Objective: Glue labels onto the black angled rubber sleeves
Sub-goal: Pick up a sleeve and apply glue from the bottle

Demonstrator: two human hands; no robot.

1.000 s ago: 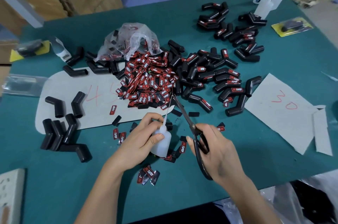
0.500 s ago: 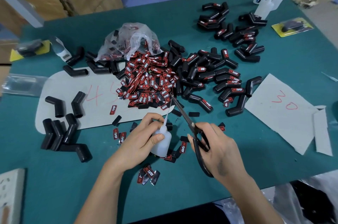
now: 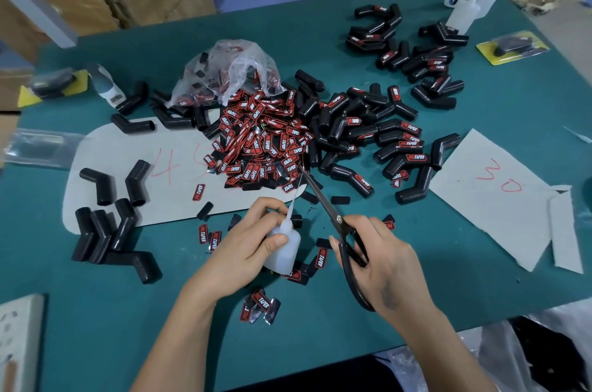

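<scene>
My left hand grasps the glue bottle, thumb pressed on its near wall and fingers curled round the far side. The bottle leans with its long thin nozzle running toward 1 o'clock. My right hand grasps the scissors, fingers through and round the black loops. The blades run toward 11 o'clock and appear almost closed, their points lying beside the nozzle tip at the near edge of the label pile.

The governing relation is this: the nozzle tip and the blade points converge at 12 o'clock from both hands, the two long axes crossing at a shallow angle. I judge the step in hand to be trimming the nozzle tip so that glue can flow; whether the blades already touch the tip, I cannot tell. The right hand does the work; the left only steadies the bottle.

The task's things lie as follows. Unlabelled sleeves lie at 9 o'clock from my left hand, nearer to it than to my right. Labelled sleeves lie at 1 o'clock, beyond the scissors. Loose labels lie scattered round the bottle on the green table. No sleeve or label is in either hand, so gluing has not yet begun for this bottle.
</scene>
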